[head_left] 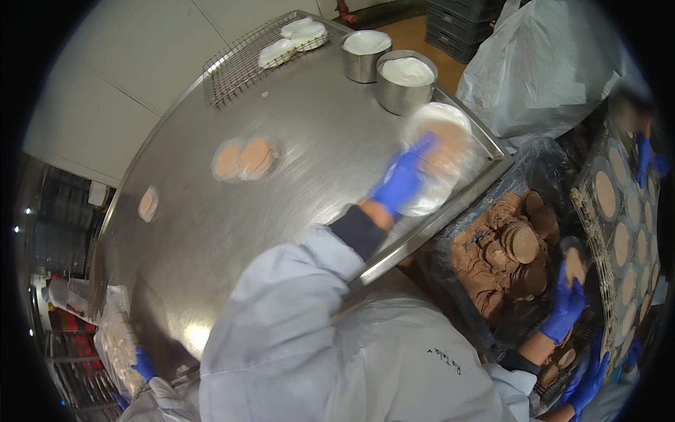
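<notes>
My left hand (402,181), in a blue glove, reaches over white round sheets (422,202) at the table's right corner. A tan disc (450,146) lies under or against its fingers; motion blur hides whether they grip it. Held upright between the gloved fingers of my right hand (564,309) is another flat tan disc (575,264). That hand is between a crate of stacked brown discs (520,243) and a tilted rack panel (606,232) bearing rows of pale discs.
Two steel pots (406,88) with white contents stand behind the sheets. Small tan stacks (246,159) rest on the steel table (302,141). A wire rack (246,60) is at the far edge. Other people's gloved hands (589,380) work at right and lower left.
</notes>
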`<state>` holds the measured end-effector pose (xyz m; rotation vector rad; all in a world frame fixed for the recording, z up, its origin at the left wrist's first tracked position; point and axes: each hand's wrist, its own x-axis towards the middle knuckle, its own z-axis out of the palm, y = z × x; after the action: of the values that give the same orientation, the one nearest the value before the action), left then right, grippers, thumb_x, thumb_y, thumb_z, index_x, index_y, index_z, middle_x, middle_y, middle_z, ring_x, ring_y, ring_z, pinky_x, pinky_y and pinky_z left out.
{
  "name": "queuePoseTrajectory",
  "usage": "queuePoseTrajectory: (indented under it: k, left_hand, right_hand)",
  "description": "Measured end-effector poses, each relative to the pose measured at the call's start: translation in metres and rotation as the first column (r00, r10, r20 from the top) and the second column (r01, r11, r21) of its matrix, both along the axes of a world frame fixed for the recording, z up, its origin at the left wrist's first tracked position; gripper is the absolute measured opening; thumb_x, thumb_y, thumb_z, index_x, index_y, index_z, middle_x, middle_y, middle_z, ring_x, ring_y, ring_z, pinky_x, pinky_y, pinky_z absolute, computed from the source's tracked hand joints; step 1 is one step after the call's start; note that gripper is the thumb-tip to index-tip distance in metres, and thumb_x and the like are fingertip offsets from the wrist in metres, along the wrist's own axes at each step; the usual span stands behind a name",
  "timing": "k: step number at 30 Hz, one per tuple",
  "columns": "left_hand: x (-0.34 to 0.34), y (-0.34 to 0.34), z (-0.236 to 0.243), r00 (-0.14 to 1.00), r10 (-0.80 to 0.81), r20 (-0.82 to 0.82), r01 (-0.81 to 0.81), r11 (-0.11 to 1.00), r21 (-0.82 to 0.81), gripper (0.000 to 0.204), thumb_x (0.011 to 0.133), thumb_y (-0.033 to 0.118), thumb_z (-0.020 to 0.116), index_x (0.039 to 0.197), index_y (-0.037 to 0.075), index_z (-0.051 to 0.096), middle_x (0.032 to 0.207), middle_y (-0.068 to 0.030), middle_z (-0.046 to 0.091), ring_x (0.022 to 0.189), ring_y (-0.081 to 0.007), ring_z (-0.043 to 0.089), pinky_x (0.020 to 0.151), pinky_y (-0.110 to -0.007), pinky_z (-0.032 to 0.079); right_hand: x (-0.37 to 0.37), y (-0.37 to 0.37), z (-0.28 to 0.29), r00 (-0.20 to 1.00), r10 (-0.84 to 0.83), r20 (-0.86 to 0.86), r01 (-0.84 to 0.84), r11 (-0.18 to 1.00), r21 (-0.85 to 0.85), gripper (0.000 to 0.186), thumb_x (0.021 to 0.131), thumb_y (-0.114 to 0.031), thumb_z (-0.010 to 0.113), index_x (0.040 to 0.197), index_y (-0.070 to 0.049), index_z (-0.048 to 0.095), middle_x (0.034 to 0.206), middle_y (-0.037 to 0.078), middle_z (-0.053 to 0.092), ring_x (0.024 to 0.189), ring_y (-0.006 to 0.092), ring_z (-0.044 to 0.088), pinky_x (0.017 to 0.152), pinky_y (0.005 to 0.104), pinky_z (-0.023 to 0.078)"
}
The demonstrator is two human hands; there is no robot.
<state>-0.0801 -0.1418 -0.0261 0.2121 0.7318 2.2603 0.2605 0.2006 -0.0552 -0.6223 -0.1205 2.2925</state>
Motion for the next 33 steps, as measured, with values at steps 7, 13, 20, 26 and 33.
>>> queuePoseTrajectory:
  k: [7,13,20,26,33]
  left_hand:
    - [-0.187,-0.178,-0.014,0.6,0.774,-0.201,-0.8,0.575,-0.173,0.038,0.088,0.035,0.049,0.115,0.009,0.048,0.102,-0.0053,0.056,0.081,-0.0171,0.055,0.071,-0.03,0.048]
    - [-0.19,-0.094,-0.051,0.803,0.591,0.079,-0.569,0.799,-0.195,0.045,0.09,0.033,0.043,0.115,-0.004,0.043,0.117,-0.0134,0.049,0.105,-0.0207,0.05,0.091,-0.03,0.041]
    - [0.069,0.173,0.019,0.847,-0.526,0.084,0.532,0.835,-0.141,0.051,0.087,0.029,0.052,0.119,-0.006,0.037,0.118,-0.0217,0.045,0.113,-0.0291,0.044,0.093,-0.039,0.042]
    - [0.151,0.197,0.043,0.849,-0.528,0.002,0.528,0.848,-0.044,0.043,0.085,0.015,0.055,0.117,-0.007,0.038,0.114,-0.0201,0.047,0.106,-0.0285,0.049,0.091,-0.036,0.043]
    - [0.133,0.13,0.038,0.329,-0.21,-0.921,-0.092,0.963,-0.253,0.025,0.08,0.003,0.05,0.105,0.0,0.056,0.104,-0.0122,0.057,0.094,-0.0194,0.056,0.084,-0.028,0.044]
  right_hand:
    - [-0.086,-0.127,0.031,0.968,0.242,0.069,-0.238,0.969,-0.072,0.047,0.081,0.0,0.04,0.126,0.007,0.03,0.131,0.023,0.033,0.122,0.0371,0.031,0.101,0.0503,0.027]
    - [-0.053,-0.129,0.139,0.963,-0.264,0.048,0.19,0.797,0.573,0.051,0.079,-0.001,0.043,0.128,0.0,0.031,0.129,0.018,0.037,0.118,0.0333,0.038,0.096,0.0466,0.034]
    - [-0.041,-0.072,0.098,-0.096,-0.99,0.1,-0.852,0.134,0.505,0.052,0.07,-0.003,0.053,0.122,-0.008,0.045,0.13,0.018,0.036,0.125,0.0346,0.027,0.103,0.0407,0.022]
    - [-0.024,-0.056,0.084,0.148,-0.983,-0.111,-0.778,-0.185,0.6,0.044,0.074,-0.007,0.055,0.117,-0.007,0.048,0.121,0.017,0.046,0.113,0.0364,0.042,0.094,0.0419,0.035]
    - [-0.05,-0.159,0.074,0.971,0.042,-0.234,0.005,0.981,0.194,0.044,0.088,-0.022,0.041,0.127,-0.003,0.035,0.131,0.018,0.034,0.123,0.0307,0.032,0.098,0.0541,0.028]
